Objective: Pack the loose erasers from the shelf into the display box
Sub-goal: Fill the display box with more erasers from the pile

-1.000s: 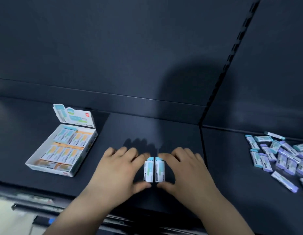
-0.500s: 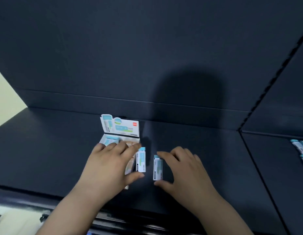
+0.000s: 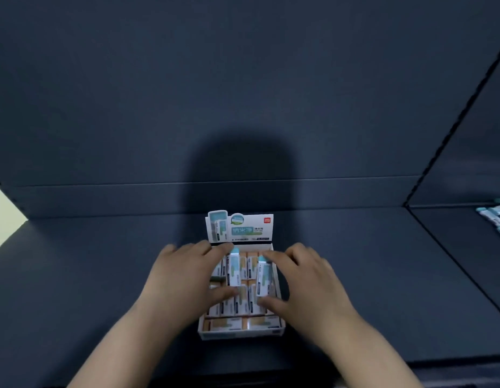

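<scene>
- Placing step: pinching one eraser (image 3: 233, 268) in the left hand (image 3: 184, 278) and a second eraser (image 3: 264, 277) in the right hand (image 3: 307, 284), both over the display box (image 3: 240, 333) at lower centre of frame.
- Next: lowering each flat into the rows, aligned.
- Yet to fetch: loose erasers (image 3: 495, 217) at right edge of the shelf (image 3: 103, 275).

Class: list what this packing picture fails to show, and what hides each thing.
Head view:
- Display box header print: blurred.
- Box's left rows: covered by left hand pinching left eraser.
- Slot under right eraser, in right hand: hidden by both.
- Loose erasers: cut off by right edge.
</scene>
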Demonstrator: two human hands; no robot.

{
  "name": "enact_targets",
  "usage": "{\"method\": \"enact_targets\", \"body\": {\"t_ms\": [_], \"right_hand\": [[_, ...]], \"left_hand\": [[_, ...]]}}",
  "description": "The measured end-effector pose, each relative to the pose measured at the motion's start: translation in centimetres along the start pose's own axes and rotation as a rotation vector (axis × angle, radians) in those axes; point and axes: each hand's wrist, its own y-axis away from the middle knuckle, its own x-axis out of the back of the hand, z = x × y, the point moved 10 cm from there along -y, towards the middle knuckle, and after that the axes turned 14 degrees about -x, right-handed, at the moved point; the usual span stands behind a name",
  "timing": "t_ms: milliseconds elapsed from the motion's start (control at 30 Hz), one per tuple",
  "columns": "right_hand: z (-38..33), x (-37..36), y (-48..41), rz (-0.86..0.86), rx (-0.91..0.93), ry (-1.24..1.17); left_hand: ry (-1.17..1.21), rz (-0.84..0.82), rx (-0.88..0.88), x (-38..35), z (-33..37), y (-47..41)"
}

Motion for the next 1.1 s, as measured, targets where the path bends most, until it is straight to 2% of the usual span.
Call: {"method": "enact_targets", "body": {"t_ms": [200,567,833,1100], "right_hand": [[-0.4,-0.8,-2.6,0.000,-0.057,0.084],[-0.9,-3.6,-5.5,-0.111,-0.063,0.150],[-0.5,-3.6,-6.0,-0.115,-0.065,0.163],[-0.4,-3.3,-6.1,-0.096,-0.054,0.117]], "left_hand": [[0.035,0.017,-0.093,-1.6,0.1,-2.2],[0.062,-0.083,-0.127,-4.2,-0.7,-3.8],[0.042,-0.187,-0.140,-4.7,-0.1,-4.1],[0.092,-0.140,-0.142,-4.0,0.2,-3.8]]}}
